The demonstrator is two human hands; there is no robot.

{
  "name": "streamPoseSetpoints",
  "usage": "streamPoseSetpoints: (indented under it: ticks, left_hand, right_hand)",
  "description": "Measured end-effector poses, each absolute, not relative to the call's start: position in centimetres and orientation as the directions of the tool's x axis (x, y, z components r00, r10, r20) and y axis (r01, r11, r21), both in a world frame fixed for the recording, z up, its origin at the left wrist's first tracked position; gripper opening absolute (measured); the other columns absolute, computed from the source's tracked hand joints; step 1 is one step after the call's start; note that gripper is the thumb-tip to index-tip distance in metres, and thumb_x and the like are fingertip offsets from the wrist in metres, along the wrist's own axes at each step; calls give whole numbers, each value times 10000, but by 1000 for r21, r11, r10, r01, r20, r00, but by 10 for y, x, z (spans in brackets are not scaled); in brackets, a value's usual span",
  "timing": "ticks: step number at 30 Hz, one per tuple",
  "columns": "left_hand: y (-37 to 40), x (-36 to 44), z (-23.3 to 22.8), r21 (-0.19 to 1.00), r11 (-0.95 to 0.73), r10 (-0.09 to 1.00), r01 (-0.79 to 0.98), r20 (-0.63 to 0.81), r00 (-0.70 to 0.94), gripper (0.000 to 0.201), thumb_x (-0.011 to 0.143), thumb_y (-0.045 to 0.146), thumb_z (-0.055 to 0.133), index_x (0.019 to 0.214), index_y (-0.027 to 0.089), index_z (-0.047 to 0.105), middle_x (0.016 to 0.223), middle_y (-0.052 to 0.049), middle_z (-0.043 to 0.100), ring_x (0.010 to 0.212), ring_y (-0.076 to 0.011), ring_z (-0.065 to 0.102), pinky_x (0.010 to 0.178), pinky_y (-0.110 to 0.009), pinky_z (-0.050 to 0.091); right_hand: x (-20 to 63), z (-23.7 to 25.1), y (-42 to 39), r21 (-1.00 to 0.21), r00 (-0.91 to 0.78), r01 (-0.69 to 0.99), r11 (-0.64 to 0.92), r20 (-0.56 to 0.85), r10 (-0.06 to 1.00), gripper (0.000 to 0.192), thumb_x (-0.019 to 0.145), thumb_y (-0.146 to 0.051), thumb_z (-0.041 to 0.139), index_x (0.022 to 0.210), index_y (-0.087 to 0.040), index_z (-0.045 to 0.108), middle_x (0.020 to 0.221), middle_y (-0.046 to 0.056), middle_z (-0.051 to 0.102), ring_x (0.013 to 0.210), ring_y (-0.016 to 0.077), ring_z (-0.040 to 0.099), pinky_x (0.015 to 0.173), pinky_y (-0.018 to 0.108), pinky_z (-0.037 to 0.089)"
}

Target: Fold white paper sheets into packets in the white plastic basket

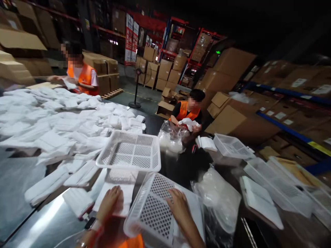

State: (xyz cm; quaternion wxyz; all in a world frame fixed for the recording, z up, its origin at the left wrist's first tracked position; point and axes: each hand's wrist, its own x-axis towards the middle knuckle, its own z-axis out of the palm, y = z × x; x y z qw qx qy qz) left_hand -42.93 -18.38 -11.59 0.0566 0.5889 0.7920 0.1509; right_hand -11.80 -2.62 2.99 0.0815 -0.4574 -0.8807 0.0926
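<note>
My left hand [111, 201] lies with its fingers stretched out on a folded white cloth [128, 182] at the table's front. Inside the near white perforated basket [155, 203] is my right hand [179, 204], its fingers apart. White flat material [193, 201] shows beside that hand, along the basket's right side; its kind is unclear. Touching the cloth's far end, another white perforated basket [129, 151] stands with bare mesh showing in its bottom. A dark device with a cable [90, 223] is close to my left wrist.
White folded cloths [51, 120] are heaped across the left. A clear plastic bag of white contents [219, 196] lies at right, near clear bins [279, 186]. Two co-workers in orange vests [89, 79] handle white items across the table. Cartons [232, 117] stand behind.
</note>
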Motion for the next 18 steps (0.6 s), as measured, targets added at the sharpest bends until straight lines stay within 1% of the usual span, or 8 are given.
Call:
streamPoseSetpoints:
  ticks: [2, 3, 5, 7, 9, 12, 15, 18]
  left_hand:
    - [-185, -428, -114, 295, 255, 959, 921, 40, -279, 556, 760, -63, 377, 1173, 185, 656, 1302, -96, 653, 1247, -241, 573, 1037, -404, 452]
    - [-184, -428, -110, 289, 263, 957, 920, 39, -286, 535, 771, -55, 375, 1160, 176, 660, 1291, -109, 656, 1234, -249, 582, 1028, -414, 457]
    - [-178, -427, -99, 299, 255, 951, 920, 97, -295, 491, 782, -34, 380, 1126, 163, 669, 1266, -135, 662, 1178, -261, 617, 993, -425, 481]
    - [-168, -421, -83, 355, 189, 934, 916, 222, -279, 441, 796, 3, 399, 1110, 153, 669, 1233, -157, 669, 1102, -264, 653, 943, -416, 516]
    - [-158, -404, -64, 431, 65, 898, 900, 368, -241, 402, 831, 58, 415, 1145, 145, 650, 1212, -167, 670, 1069, -264, 664, 926, -417, 533]
    - [-149, -358, -38, 540, -144, 867, 829, 473, -158, 386, 885, 130, 422, 1215, 184, 614, 1236, -134, 659, 1118, -248, 644, 962, -415, 530]
    - [-147, -305, -27, 639, -280, 903, 716, 428, -29, 380, 907, 197, 471, 1269, 240, 578, 1325, -100, 619, 1197, -232, 611, 1000, -398, 519]
    - [-144, -267, -31, 726, -263, 934, 635, 356, -21, 519, 881, 269, 558, 1386, 207, 457, 1410, -143, 552, 1277, -264, 556, 1035, -429, 497]
  right_hand:
    - [-76, 21, -37, -198, -513, 820, 538, 162, 843, 333, 849, -263, 511, 1114, -239, 711, 1283, 111, 644, 1236, 330, 559, 1015, 533, 454]
    - [-58, 17, -41, -198, -477, 827, 526, 248, 843, 347, 868, -293, 494, 1143, -227, 695, 1335, 121, 604, 1272, 333, 527, 1016, 531, 456]
    - [-29, 11, -49, -227, -365, 843, 488, 425, 828, 403, 917, -360, 451, 1229, -185, 637, 1406, 153, 526, 1334, 332, 457, 1042, 529, 439]
    - [-8, 4, -56, -277, -206, 875, 397, 531, 822, 470, 943, -435, 420, 1269, -146, 594, 1397, 191, 510, 1358, 347, 414, 1064, 561, 408]
    - [6, -5, -65, -327, -98, 898, 296, 506, 857, 513, 931, -499, 417, 1232, -133, 614, 1341, 222, 541, 1357, 397, 397, 1036, 633, 398]
    - [6, -22, -82, -379, -106, 898, 223, 306, 946, 465, 881, -434, 506, 1229, -154, 637, 1361, 217, 536, 1388, 449, 348, 1004, 708, 381]
    - [-21, -29, -100, -452, -317, 819, 353, 156, 935, 421, 813, -166, 547, 1218, -192, 656, 1410, 146, 532, 1406, 372, 366, 1076, 629, 385]
    - [-57, -22, -112, -540, -548, 657, 526, 138, 825, 399, 777, -24, 506, 1072, -200, 709, 1348, 110, 600, 1366, 291, 449, 1087, 524, 432]
